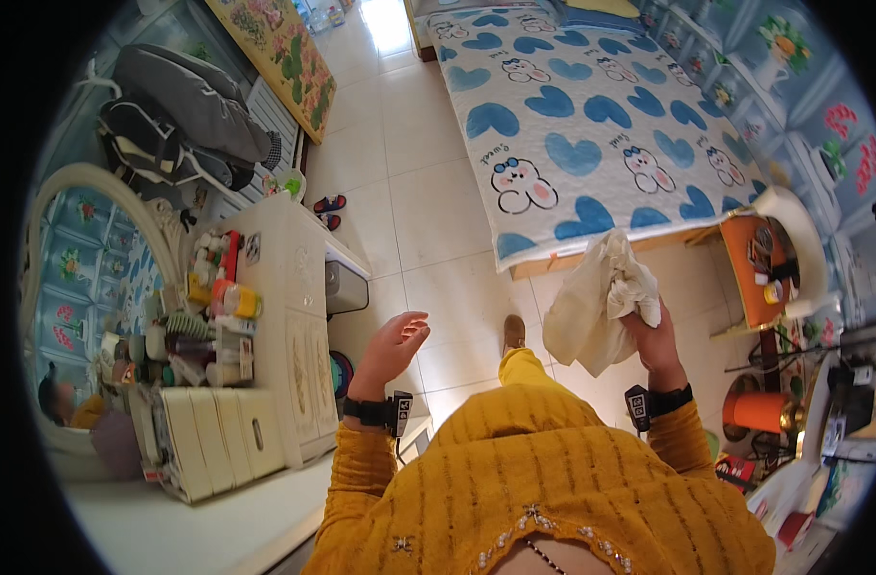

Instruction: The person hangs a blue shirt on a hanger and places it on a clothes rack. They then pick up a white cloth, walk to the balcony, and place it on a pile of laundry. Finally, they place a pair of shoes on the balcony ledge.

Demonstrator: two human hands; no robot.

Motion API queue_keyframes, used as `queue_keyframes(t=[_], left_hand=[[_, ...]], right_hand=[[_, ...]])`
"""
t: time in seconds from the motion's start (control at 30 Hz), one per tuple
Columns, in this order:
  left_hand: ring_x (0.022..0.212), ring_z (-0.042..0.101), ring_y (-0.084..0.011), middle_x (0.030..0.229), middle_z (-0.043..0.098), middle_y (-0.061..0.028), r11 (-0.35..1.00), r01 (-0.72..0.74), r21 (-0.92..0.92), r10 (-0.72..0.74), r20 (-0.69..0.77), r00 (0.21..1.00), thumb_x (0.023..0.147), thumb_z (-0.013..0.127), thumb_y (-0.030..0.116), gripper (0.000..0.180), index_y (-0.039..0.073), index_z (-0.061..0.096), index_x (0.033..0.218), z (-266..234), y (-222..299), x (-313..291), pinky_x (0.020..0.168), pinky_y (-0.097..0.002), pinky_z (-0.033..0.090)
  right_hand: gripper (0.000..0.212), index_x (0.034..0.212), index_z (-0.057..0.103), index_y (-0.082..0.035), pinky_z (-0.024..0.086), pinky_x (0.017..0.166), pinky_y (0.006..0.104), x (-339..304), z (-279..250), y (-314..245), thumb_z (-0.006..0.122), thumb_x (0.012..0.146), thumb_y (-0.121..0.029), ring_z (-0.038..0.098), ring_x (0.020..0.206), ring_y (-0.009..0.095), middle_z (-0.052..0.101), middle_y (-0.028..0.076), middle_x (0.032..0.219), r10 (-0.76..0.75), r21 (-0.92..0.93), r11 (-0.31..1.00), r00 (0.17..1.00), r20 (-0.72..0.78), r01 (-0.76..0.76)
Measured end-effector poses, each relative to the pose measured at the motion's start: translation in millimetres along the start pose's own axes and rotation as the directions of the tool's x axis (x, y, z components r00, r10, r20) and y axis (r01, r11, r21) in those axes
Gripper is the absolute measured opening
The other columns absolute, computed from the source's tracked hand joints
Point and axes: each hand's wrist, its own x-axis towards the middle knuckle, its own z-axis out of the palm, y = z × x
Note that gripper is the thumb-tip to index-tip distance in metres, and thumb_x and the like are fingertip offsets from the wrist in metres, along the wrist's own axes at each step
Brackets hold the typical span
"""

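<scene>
A whitish bag [584, 311], its top gathered into a knot, hangs from my right hand [655, 343]. The fingers close around the knotted part, and the bag's lower end dangles above the tiled floor near the foot of the bed. What lies inside the bag cannot be seen. My left hand [390, 355] is raised in the air on the other side of my body, fingers stretched out and holding nothing. It is nearest to the white dresser [309, 383]. Both wrists wear black straps with small devices.
Ahead on the right is a bed [582, 153] with a heart-and-rabbit cover. A chair [797, 249] with things on its orange seat stands beside it. Bottles crowd the dresser by an oval mirror [50, 192]. A grey bin [346, 287] and slippers [330, 211] are on the floor.
</scene>
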Motion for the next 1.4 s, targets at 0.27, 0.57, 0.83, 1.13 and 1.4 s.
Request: queue_keyframes(t=[0.27,0.57,0.83,1.13,1.4], left_hand=[[0.101,0.065,-0.0223,0.109,0.069,-0.0132,0.947,0.321,-0.01,-0.321,-0.009,0.947,0.095,0.065,0.028,0.04,0.001,0.06,0.125,-81.3,-12.1,151.5,0.088,-0.0337,0.052],[0.101,0.064,-0.0197,0.113,0.068,-0.0119,0.859,0.48,-0.177,-0.504,-0.128,0.854,0.095,0.064,0.03,0.041,0.002,0.061,0.125,-209.0,-101.8,295.7,0.085,-0.0306,0.051],[0.093,0.065,-0.0164,0.103,0.069,-0.011,0.95,0.312,-0.03,-0.312,-0.168,0.935,0.094,0.066,0.025,0.035,0.0,0.063,0.119,-385.2,-125.5,538.4,0.081,-0.0294,0.052],[0.096,0.067,-0.0246,0.107,0.068,-0.0163,0.98,0.171,0.107,-0.17,-0.013,0.985,0.094,0.065,0.021,0.034,-0.001,0.062,0.12,-489.1,-104.0,831.2,0.083,-0.0338,0.054],[0.095,0.067,-0.0232,0.103,0.069,-0.0154,0.917,0.394,0.063,-0.379,-0.175,0.909,0.093,0.066,0.024,0.036,-0.001,0.062,0.119,-621.8,-133.0,974.4,0.083,-0.0333,0.054]], right_hand=[[0.047,0.136,0.05,-0.002,0.045,0.1,0.0317,271.4,26.4,-12.2,0.062,0.091,0.0,0.056,0.116,0.016,0.059,0.006,0.127,0.031,-0.008,0.999,0.997,0.073,-0.031],[0.05,0.136,0.05,-0.002,0.046,0.098,0.0318,545.2,165.6,11.7,0.063,0.088,-0.001,0.056,0.114,0.016,0.059,0.005,0.126,-0.032,-0.09,0.995,0.976,0.216,0.053],[0.046,0.135,0.051,-0.002,0.046,0.098,0.0311,751.9,274.9,5.3,0.064,0.091,-0.002,0.057,0.113,0.015,0.06,0.005,0.124,0.007,-0.01,1.0,0.981,0.193,-0.005],[0.046,0.134,0.052,-0.004,0.047,0.096,0.0307,977.6,322.6,65.3,0.064,0.09,-0.001,0.057,0.112,0.015,0.06,0.004,0.123,0.077,0.055,0.995,0.997,0.03,-0.079],[0.041,0.13,0.056,-0.004,0.049,0.093,0.0293,1252.7,381.6,40.4,0.064,0.09,-0.001,0.059,0.107,0.013,0.062,0.003,0.12,0.017,-0.053,0.999,0.996,0.092,-0.012]])
